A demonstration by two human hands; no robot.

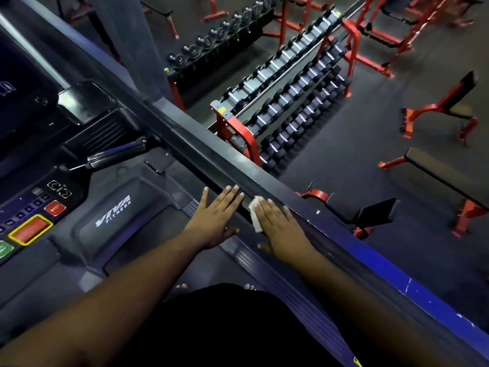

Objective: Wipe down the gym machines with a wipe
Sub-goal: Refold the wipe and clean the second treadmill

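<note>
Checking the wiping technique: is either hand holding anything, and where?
The right hand presses a white wipe flat on the handrail, covering most of it. The left hand holds nothing.

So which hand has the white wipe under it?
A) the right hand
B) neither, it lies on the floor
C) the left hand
A: the wipe sits under the flat right hand on the side rail; the left hand rests bare beside it.

Red dumbbell rack [288, 99], black bench [447, 178] on dark gym floor [357, 144].
</note>
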